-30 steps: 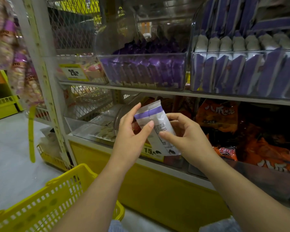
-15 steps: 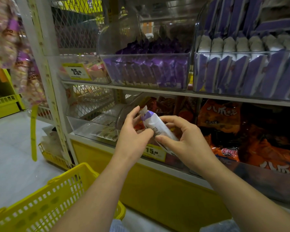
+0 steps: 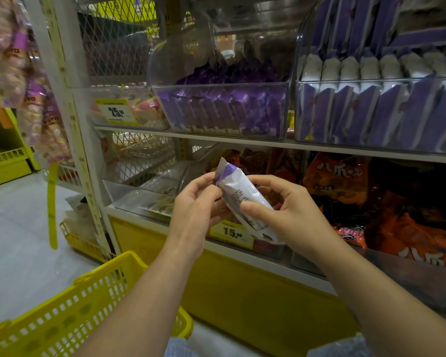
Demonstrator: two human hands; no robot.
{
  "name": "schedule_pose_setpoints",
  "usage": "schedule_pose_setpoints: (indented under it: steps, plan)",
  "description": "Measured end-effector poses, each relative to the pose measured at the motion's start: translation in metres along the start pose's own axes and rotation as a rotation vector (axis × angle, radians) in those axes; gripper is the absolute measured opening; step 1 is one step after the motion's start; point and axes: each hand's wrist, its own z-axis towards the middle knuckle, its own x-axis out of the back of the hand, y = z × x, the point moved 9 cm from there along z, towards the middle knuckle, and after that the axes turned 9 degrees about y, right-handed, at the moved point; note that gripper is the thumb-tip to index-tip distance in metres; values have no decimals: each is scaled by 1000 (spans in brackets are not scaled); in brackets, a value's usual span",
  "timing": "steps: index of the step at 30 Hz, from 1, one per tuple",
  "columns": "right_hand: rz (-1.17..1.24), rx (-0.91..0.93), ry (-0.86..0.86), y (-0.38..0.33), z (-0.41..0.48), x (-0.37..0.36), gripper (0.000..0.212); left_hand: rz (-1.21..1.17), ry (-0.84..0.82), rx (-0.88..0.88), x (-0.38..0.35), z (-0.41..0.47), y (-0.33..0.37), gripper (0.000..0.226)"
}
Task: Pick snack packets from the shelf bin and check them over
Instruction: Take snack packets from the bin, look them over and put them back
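I hold one white snack packet (image 3: pixel 238 191) with a purple band near its top, tilted so its printed back faces me. My left hand (image 3: pixel 195 210) pinches its upper left edge. My right hand (image 3: pixel 289 215) grips its lower half from the right, thumb across the print. The packet is in front of the lower shelf. Above, a clear bin (image 3: pixel 376 109) at the right is packed with upright white-and-purple packets of the same kind. A clear bin (image 3: pixel 224 109) beside it holds dark purple packets.
A yellow shopping basket (image 3: pixel 70 310) sits at the lower left, below my left forearm. Orange snack bags (image 3: pixel 350 181) fill the lower shelf on the right. Yellow price tags (image 3: pixel 231 231) mark the shelf edges. Hanging snack bags (image 3: pixel 23 81) and a white shelf upright are at the left.
The packet has turned in my hands, from facing me flat to edge-on and back to a slanted view of its printed side. Both hands kept their hold and shifted slightly.
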Motion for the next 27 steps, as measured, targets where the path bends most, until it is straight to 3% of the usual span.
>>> schedule_pose_setpoints:
  steps: [6, 11, 18, 27]
  plan:
    - [50, -52, 80, 4, 4, 9, 32, 115, -80, -98, -16, -1, -6, 91]
    - [95, -68, 103, 5, 7, 16, 31, 180, -222, -150, -31, -5, -11, 115]
    - [179, -110, 95, 12, 7, 19, 30, 197, -329, -173, -40, -15, -7, 113]
    - [213, -16, 172, -14, -2, 35, 25, 158, -291, -150, -34, -24, 19, 107]
